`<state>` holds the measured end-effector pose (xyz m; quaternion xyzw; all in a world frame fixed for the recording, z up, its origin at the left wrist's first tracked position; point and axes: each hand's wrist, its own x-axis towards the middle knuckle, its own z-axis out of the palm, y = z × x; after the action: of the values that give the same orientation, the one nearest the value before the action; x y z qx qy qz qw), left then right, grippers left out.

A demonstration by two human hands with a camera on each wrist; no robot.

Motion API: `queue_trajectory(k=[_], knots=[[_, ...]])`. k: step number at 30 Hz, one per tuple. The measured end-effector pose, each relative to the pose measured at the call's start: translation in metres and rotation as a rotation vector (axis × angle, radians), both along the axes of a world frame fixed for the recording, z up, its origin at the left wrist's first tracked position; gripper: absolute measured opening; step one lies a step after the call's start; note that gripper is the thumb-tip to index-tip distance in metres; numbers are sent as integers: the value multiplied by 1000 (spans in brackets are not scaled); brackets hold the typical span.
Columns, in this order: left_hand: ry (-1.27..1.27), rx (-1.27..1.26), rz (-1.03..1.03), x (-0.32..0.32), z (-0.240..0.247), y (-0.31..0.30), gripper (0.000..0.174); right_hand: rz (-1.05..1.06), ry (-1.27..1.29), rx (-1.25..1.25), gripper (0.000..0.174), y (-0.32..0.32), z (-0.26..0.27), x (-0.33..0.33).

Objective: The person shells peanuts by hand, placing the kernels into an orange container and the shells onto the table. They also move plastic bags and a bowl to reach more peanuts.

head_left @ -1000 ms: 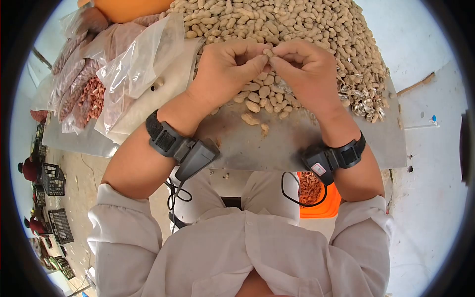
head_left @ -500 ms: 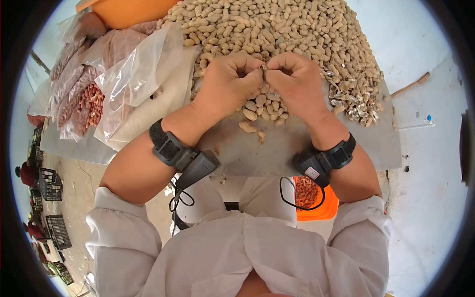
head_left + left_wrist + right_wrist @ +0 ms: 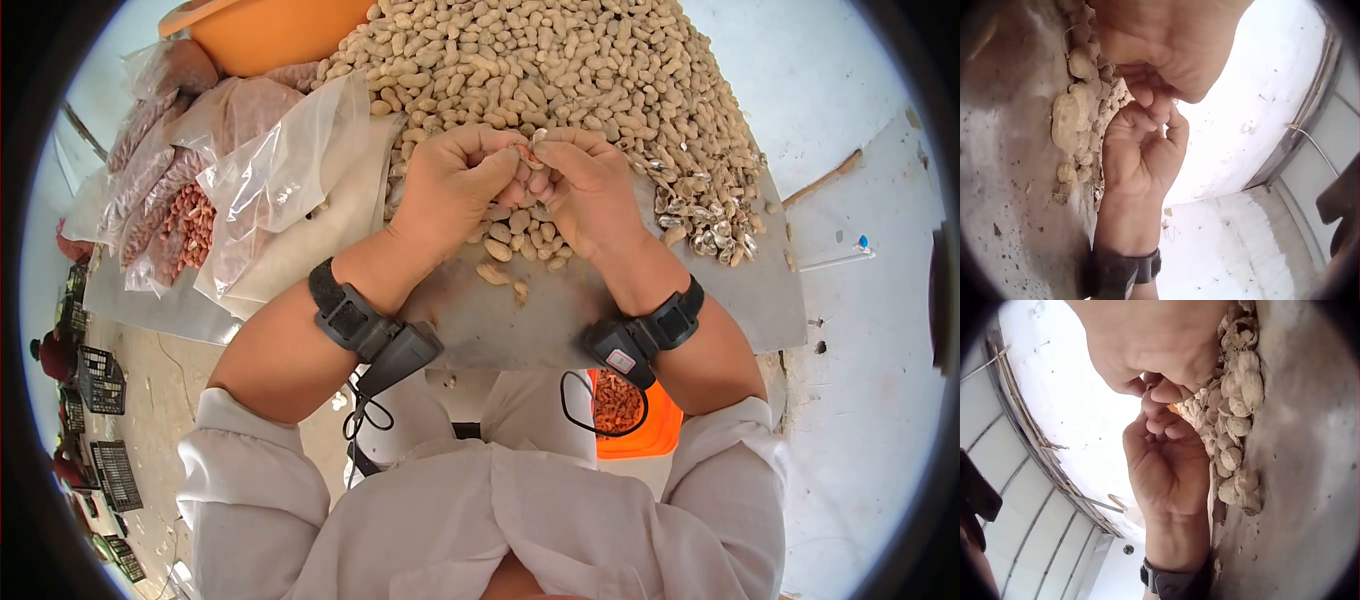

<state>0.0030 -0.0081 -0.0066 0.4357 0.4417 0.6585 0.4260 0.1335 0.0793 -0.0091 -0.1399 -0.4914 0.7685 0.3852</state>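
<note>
Over the near edge of the peanut pile, both hands meet fingertip to fingertip in the head view. The left hand (image 3: pixel 455 185) pinches a split peanut (image 3: pixel 531 157) between thumb and index finger, and a reddish kernel shows in it. On its other side the right hand (image 3: pixel 590 185) grips a pale piece of shell (image 3: pixel 540 135) with thumb and forefinger. In the left wrist view the left hand (image 3: pixel 1166 44) is close at the top, facing the right hand (image 3: pixel 1138 153). Fingers mostly hide the peanut in both wrist views.
Unshelled peanuts (image 3: pixel 560 60) heap across the metal table (image 3: pixel 480 325). Opened shells (image 3: pixel 715 235) lie at the pile's right. Plastic bags (image 3: pixel 290 150) and red kernels (image 3: pixel 187 228) are at left, an orange basin (image 3: pixel 265 35) behind. An orange container (image 3: pixel 655 430) sits below the table edge.
The peanut between the fingertips has gone from whole to split, with its reddish kernel now showing. The hands and the whole scene sit lower in the head view.
</note>
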Motion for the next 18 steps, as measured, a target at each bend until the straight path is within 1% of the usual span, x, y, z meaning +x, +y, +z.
queue_trajectory(k=[5,8,11,13,14,17,18], knots=[[-131,38,-65,-4,-6,6,16,-50,23,-17,8,-3,4,-1],[-243,71,-139,-6,-6,6,17,-188,-75,289,7,-6,7,-1],[-371,77,-226,-9,-5,7,21,-317,-241,691,5,-11,12,3],[-471,68,-270,-12,-6,8,23,-428,-249,1021,6,-13,20,3],[-521,24,-268,-11,-7,8,23,-484,-252,1185,7,-14,21,3],[-644,-83,-266,-8,-7,8,23,-559,-214,1442,11,-10,19,1],[-667,-102,-269,-8,-6,8,22,-562,-208,1479,11,-10,20,1]])
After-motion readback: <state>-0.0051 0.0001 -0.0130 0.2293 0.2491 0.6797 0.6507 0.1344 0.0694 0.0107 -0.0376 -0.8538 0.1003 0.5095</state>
